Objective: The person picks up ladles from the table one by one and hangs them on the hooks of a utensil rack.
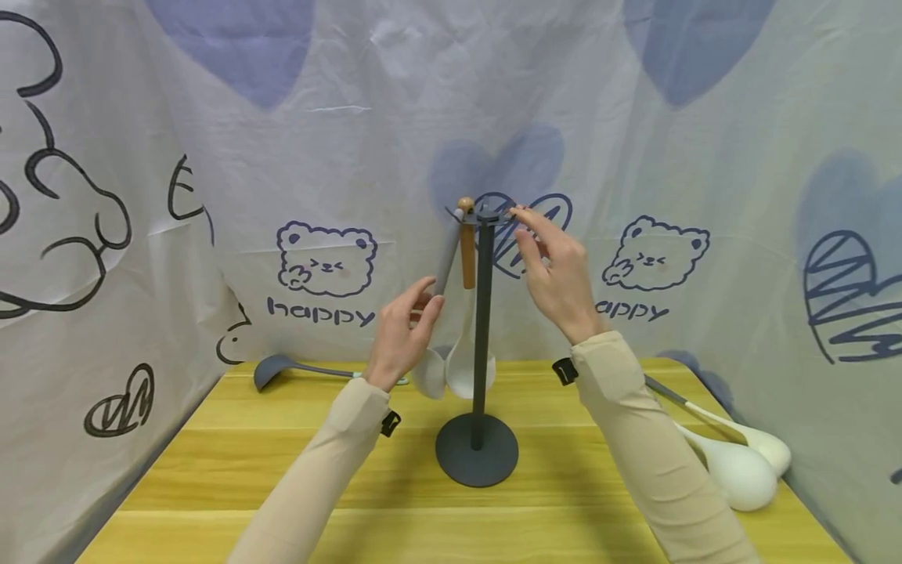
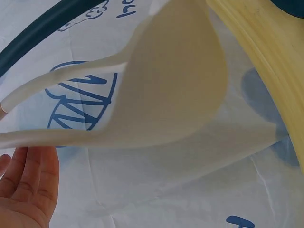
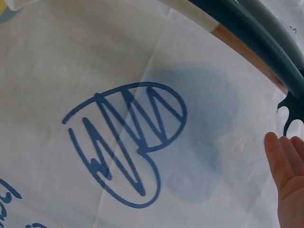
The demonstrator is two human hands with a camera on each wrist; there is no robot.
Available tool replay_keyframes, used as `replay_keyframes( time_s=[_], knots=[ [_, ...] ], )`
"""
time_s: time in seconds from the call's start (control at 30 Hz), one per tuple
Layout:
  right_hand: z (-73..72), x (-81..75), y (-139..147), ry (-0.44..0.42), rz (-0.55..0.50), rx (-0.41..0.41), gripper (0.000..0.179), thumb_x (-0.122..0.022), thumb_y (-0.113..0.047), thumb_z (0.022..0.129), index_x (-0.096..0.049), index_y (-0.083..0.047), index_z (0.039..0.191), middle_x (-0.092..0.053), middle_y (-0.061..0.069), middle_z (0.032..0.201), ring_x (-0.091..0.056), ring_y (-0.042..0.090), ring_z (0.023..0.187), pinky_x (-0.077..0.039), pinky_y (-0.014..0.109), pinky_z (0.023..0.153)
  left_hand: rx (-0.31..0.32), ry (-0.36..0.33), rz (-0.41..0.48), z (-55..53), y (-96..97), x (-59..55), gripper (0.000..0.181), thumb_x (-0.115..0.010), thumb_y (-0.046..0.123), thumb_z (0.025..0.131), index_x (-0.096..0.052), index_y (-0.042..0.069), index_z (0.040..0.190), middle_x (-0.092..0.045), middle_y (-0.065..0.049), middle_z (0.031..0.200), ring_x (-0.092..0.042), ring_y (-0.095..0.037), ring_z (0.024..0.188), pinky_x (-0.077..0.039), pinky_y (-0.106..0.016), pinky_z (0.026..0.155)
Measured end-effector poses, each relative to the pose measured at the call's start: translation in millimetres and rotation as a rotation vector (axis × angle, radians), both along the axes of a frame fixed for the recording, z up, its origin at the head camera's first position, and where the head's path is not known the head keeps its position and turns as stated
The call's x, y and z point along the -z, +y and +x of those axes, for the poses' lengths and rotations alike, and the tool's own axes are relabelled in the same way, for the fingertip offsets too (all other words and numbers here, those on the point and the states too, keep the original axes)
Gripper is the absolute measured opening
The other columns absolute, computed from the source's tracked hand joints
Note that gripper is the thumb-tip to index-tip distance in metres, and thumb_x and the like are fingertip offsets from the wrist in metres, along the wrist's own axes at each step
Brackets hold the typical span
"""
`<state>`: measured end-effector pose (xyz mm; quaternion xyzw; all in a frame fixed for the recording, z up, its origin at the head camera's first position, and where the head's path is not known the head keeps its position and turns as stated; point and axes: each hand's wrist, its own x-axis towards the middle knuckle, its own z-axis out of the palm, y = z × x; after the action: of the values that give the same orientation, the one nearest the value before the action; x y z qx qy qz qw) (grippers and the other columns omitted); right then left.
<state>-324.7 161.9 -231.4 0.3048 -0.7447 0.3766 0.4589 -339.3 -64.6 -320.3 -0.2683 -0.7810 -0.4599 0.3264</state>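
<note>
While the right hand [image 1: 560, 270] extends its fingers at the stand [image 1: 482, 313], the grey-handled ladle [image 1: 450, 254] slants steeply up toward it from beside the nearer left hand [image 1: 406, 329], whose fingers are loosely parted.

Yellow wood-grain surface [image 1: 317, 486], dark stand [image 1: 482, 329] kinda in the middle, grey ladle [image 1: 271, 370] back left, couple whitish utensils [image 1: 743, 478] off right.

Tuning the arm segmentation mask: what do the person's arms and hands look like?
Long, beige fabric sleeves reach to both wrists. A small black buckle-like piece shows beside each cuff. The left hand and right hand are ungloved; no cables show.
</note>
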Motion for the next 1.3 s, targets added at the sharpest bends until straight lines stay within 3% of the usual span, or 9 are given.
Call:
replay_keyframes(
  time_s=[0.2, 0.37, 0.63, 0.9, 1.17, 1.3],
  knots=[
    [-1.4, 15.8, 7, 0.026, -0.034, -0.015, 0.029, -0.054, -0.011, 0.101, -0.065, -0.004, 0.126, -0.068, 0.013, 0.124, -0.067, 0.027, 0.11, -0.056, 0.038, 0.09, -0.023, -0.023, 0.02, -4.6, -7.8, 6.2, 0.039, -0.038, 0.028, 0.107, -0.061, 0.006, 0.13, -0.071, -0.012, 0.101, -0.068, -0.024, 0.089, -0.058, -0.039, 0.078],
    [-2.9, 33.4, 14, 0.0, -0.01, 0.0, 0.026, -0.055, -0.011, 0.1, -0.069, -0.004, 0.121, -0.07, 0.013, 0.12, -0.069, 0.028, 0.102, -0.056, 0.039, 0.087, -0.055, -0.037, 0.03, -9.1, -16.3, 14.2, 0.04, -0.034, 0.027, 0.108, -0.064, 0.004, 0.124, -0.071, -0.013, 0.094, -0.069, -0.025, 0.086, -0.058, -0.04, 0.074],
    [-2.5, 70.6, 31, -0.176, 0.054, 0.035, 0.027, -0.055, -0.016, 0.101, -0.07, -0.006, 0.121, -0.071, 0.012, 0.119, -0.068, 0.028, 0.106, -0.054, 0.044, 0.092, -0.095, -0.168, -0.005, -16.7, -36.5, 33.6, 0.042, -0.036, 0.034, 0.108, -0.067, 0.006, 0.116, -0.07, -0.013, 0.095, -0.067, -0.026, 0.09, -0.055, -0.043, 0.08],
    [-0.4, 113.2, 45, -0.337, 0.105, 0.069, 0.028, -0.055, -0.02, 0.101, -0.07, -0.007, 0.121, -0.07, 0.011, 0.12, -0.067, 0.029, 0.111, -0.053, 0.047, 0.095, -0.129, -0.373, -0.092, -28.5, -61.3, 51.3, 0.026, -0.049, 0.02, 0.103, -0.066, 0.008, 0.12, -0.07, -0.012, 0.106, -0.066, -0.025, 0.095, -0.056, -0.043, 0.084],
    [3.8, 146.3, 61, -0.497, 0.104, 0.104, 0.032, -0.052, -0.026, 0.103, -0.069, -0.008, 0.123, -0.069, 0.013, 0.121, -0.066, 0.031, 0.111, -0.053, 0.049, 0.094, -0.193, -0.431, -0.201, -40.4, -78.6, 68.4, 0.022, -0.057, 0.015, 0.099, -0.068, 0.004, 0.114, -0.071, -0.014, 0.103, -0.065, -0.027, 0.094, -0.054, -0.044, 0.085],
    [5.3, 164.0, 69, -0.563, 0.077, 0.118, 0.034, -0.05, -0.028, 0.103, -0.068, -0.008, 0.124, -0.069, 0.013, 0.122, -0.066, 0.032, 0.111, -0.053, 0.049, 0.094, -0.233, -0.496, -0.284, -46.4, -86.2, 79.8, 0.023, -0.058, 0.014, 0.098, -0.067, 0.003, 0.116, -0.071, -0.016, 0.107, -0.065, -0.029, 0.097, -0.055, -0.045, 0.085]
  ],
)
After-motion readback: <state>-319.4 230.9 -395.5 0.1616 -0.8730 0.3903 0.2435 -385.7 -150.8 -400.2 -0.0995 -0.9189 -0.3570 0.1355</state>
